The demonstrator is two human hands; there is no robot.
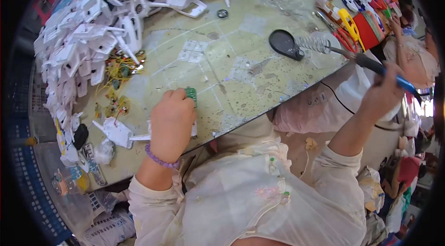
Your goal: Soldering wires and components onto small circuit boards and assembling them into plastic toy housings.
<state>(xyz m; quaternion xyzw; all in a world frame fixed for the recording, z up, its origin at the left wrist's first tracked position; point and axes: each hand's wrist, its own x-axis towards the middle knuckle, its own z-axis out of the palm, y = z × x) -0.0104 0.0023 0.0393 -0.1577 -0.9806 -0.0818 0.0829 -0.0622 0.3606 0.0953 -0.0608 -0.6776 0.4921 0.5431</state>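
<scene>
My left hand (172, 114), with a purple beaded bracelet at its wrist, is closed with its fingertips at a small green circuit board (191, 97) near the table's front edge. White plastic shows partly from under that hand; what else the fingers cover is hidden. On the right, my right hand (384, 87) grips a soldering iron (368, 63) by its blue and black handle. The iron's metal end points left into the coil of a spring iron stand (313, 45), which has a black oval base (283, 43).
White plastic housings (76, 37) are heaped along the table's left side. Beside them lie small wired parts (118, 72) with yellow leads. Yellow-handled pliers (351, 26) and red-handled cutters (344, 41) sit at the far right. A co-worker's arm (397, 30) shows beyond.
</scene>
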